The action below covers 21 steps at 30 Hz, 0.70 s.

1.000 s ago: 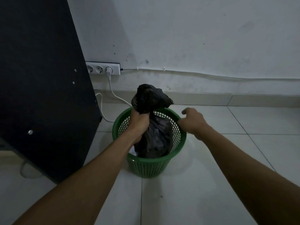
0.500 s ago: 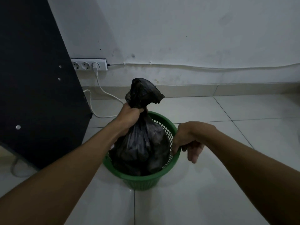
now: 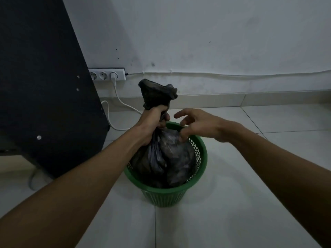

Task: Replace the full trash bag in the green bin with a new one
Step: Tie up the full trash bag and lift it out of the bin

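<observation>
Head view: left hand [image 3: 154, 122] grips trash bag [image 3: 166, 158]; right hand [image 3: 198, 124] apparently hovers.

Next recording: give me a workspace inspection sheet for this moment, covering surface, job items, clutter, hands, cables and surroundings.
Surface: pale tiled floor, bare around the bin.
Job's things: black trash bag, neck gathered, body sitting in the green bin, which stands upright on the floor. No new bag seen.
Clutter: nothing seen.
Hands: left hand grips the bag's neck; right hand hovers over the bin's far rim, fingers spread, holding nothing.
Cables: white cord runs from the power strip down to the floor behind the bin; another white cable runs along the wall.
Surroundings: dark panel at left, white wall with marks.
</observation>
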Motion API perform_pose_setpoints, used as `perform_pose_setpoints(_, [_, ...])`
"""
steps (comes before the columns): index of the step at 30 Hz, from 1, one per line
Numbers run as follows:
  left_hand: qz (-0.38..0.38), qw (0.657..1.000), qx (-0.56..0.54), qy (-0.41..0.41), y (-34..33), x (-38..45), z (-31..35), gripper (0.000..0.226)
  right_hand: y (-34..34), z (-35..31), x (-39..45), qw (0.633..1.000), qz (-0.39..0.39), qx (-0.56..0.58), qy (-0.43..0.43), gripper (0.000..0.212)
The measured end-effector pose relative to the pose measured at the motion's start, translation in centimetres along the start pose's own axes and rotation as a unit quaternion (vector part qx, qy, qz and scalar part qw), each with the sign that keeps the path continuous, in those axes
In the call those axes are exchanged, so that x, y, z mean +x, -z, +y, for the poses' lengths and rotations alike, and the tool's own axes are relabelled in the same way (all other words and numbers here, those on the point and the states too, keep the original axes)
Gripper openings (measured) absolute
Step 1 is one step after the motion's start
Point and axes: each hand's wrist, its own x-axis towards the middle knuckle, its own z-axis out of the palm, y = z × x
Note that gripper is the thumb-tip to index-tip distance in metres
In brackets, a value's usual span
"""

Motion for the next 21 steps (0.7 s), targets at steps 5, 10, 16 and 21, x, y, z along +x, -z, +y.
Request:
perform_pose_setpoints(5, [-0.013, 0.997, 0.004, -0.070, 0.3, -0.3, 0.5, 0.036, -1.9, 1.0, 1.4, 0.987, -0.044, 0.152, 0.039, 0.090])
perform_pose_setpoints(10, [0.066, 0.987, 0.012, -0.143, 0.6, 0.6, 2.2, 0.045, -1.2, 1.1, 1.6, 0.974, -0.108, 0.194, 0.051, 0.074])
perform_pose_setpoints(16, [0.011, 0.990, -0.068, -0.123, 0.4, -0.3, 5.1, 0.038, -0.1, 0.8, 2.2, 0.952, 0.013, 0.295, -0.081, 0.073])
perform_pose_setpoints(21, [-0.031, 0.983, -0.110, -0.142, 0.5, -0.7, 6.8, 0.039, 0.2, 0.1, 1.0, 0.926, -0.131, 0.344, -0.086, 0.063])
